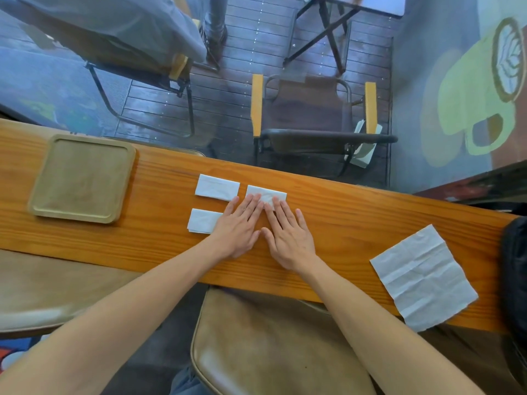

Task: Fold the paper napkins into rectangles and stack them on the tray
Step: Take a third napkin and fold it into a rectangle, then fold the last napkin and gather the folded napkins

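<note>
Pressing flat, both hands lie palm-down on the glossy, grained wooden counter (342,212), fingers straight and gripping nothing. The left hand (238,226) and right hand (288,238) touch side by side, their fingertips on a folded napkin (266,193), a thin white paper rectangle. Just left of it lies a second folded napkin (217,187); nearer the person, a third (203,220) is partly under the left hand. Far left of the hands sits the square, round-cornered tray (82,178), dull tan. Well right lies an unfolded napkin (423,277), creased and square.
</note>
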